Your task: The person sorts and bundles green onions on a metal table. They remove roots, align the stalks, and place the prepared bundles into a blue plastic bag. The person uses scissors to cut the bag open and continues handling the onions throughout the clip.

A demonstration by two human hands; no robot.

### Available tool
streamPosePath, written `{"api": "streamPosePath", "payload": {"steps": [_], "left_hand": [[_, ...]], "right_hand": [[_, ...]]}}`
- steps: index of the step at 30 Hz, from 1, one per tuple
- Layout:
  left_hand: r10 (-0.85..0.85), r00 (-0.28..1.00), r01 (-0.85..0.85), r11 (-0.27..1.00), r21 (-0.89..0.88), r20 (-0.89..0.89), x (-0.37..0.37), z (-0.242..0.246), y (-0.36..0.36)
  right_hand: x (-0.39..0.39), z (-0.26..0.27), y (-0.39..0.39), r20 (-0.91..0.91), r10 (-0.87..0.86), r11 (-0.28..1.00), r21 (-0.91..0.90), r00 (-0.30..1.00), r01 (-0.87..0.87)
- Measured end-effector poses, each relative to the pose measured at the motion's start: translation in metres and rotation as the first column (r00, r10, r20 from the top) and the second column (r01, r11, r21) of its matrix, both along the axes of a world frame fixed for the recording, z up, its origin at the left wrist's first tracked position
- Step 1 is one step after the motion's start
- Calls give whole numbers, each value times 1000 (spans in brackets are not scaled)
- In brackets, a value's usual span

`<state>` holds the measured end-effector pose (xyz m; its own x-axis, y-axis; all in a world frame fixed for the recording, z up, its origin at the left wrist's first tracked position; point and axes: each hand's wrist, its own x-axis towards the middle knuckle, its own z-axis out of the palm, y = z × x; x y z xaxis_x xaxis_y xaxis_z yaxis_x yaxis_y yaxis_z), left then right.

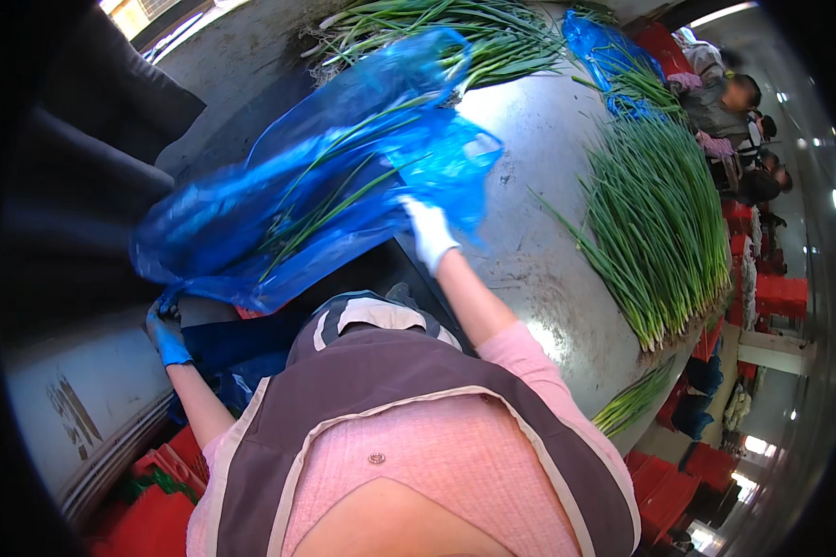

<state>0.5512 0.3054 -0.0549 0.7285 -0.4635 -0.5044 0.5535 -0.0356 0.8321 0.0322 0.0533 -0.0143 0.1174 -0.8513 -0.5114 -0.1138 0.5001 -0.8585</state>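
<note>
Stretched between my two gloved hands is a blue plastic bag, blurred as if in motion. A few green onion leaves lie on or inside it; I cannot tell which. My left hand, in a blue-grey glove, grips the bag's bunched lower-left corner. In a white glove, my right hand pinches the bag's near edge close to its handle end, over the rim of the metal table. A large row of green onions lies on the table to the right.
More green onions with roots lie along the far edge, beside another blue bag. A small bunch rests near the table's right end. Red crates stand at lower left. Several people are across the table.
</note>
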Motion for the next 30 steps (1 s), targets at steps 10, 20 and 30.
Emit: {"api": "streamPosePath", "payload": {"steps": [10, 20, 30], "left_hand": [[-515, 854, 432, 774, 464, 65, -14, -152, -102], [-914, 402, 636, 327, 699, 62, -26, -263, -120], [-661, -117, 644, 518, 563, 741, -299, -55, -266]], "right_hand": [[90, 5, 45, -13, 556, 831, 38, 831, -555], [-147, -47, 228, -587, -199, 921, 161, 785, 355], [-115, -115, 587, -773, -159, 483, 481, 614, 732]]}}
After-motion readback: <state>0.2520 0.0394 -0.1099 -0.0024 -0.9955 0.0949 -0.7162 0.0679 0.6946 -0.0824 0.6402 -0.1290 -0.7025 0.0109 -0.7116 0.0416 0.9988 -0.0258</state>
